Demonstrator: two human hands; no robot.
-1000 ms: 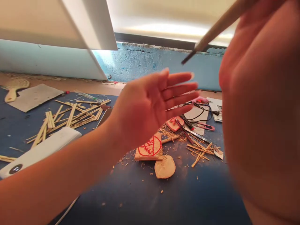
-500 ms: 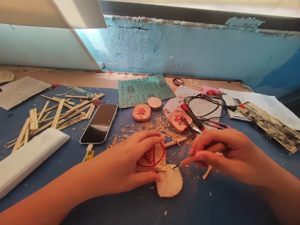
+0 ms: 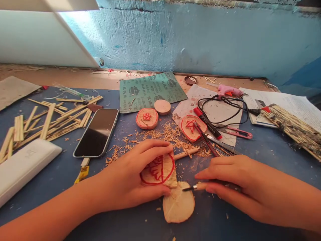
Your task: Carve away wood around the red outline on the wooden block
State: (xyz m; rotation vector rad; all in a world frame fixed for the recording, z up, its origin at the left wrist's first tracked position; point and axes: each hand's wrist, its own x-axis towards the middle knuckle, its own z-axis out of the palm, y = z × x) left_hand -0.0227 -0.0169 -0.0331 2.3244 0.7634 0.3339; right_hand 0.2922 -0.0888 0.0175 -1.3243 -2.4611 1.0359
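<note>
My left hand [image 3: 135,177] is closed round a square wooden block [image 3: 173,174], fingers over its top edge and thumb along the bottom. A red circle with a carved red design is drawn on the block, partly hidden by the hand. Under its lower right corner lies a pale round wood slice [image 3: 179,207]. My right hand [image 3: 240,187] holds a wood carving tool [image 3: 198,186] by its wooden handle, between thumb and fingers. The tool's dark tip points left, just over the slice's upper part. Wood shavings [image 3: 167,134] lie beyond the block, with a short wooden stick [image 3: 187,153].
A phone [image 3: 97,134], wooden strips [image 3: 67,120] and a white case [image 3: 30,167] are on the left. Behind lie green sandpaper [image 3: 150,92] and a round piece with a red flower [image 3: 147,118]. On the right are a red marker [image 3: 208,124], a pink glue gun [image 3: 232,91] and a bundle of sticks [image 3: 296,130].
My right hand has turned and shifted right and lower in view, so the carving tool's ferrule and handle now show. The left hand still holds the block. The view has tilted slightly downward.
</note>
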